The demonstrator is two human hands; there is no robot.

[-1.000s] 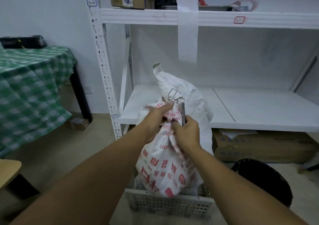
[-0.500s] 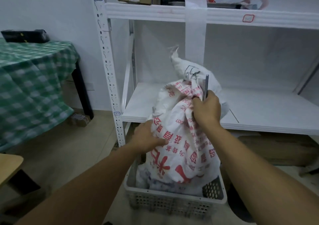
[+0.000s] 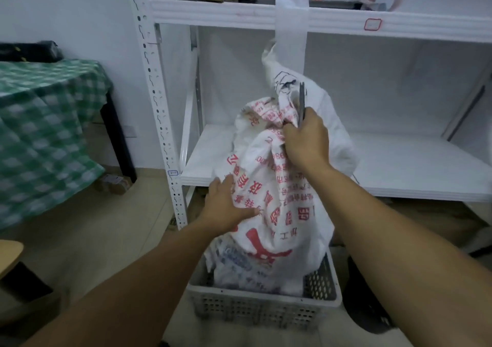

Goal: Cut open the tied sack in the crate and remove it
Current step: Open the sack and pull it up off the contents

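Note:
A white woven sack (image 3: pixel 290 211) with red printed characters stands upright in a white perforated plastic crate (image 3: pixel 261 306) on the floor. Its bunched neck rises toward the shelf. My right hand (image 3: pixel 306 141) grips the gathered neck of the sack and also holds a thin grey blade (image 3: pixel 301 102) pointing up. My left hand (image 3: pixel 226 205) lies flat against the sack's left side, fingers spread over the fabric. More printed bags (image 3: pixel 234 261) lie in the crate under the sack.
A white metal shelving rack (image 3: pixel 159 112) stands right behind the crate, its lower shelf (image 3: pixel 399 160) level with the sack's top. A table with a green checked cloth (image 3: pixel 40 133) is at the left. A dark bin (image 3: pixel 367 301) sits right of the crate.
My left hand has slid from the sack's neck down to its left side. My right hand has lifted the neck, and the sack stands taller out of the crate.

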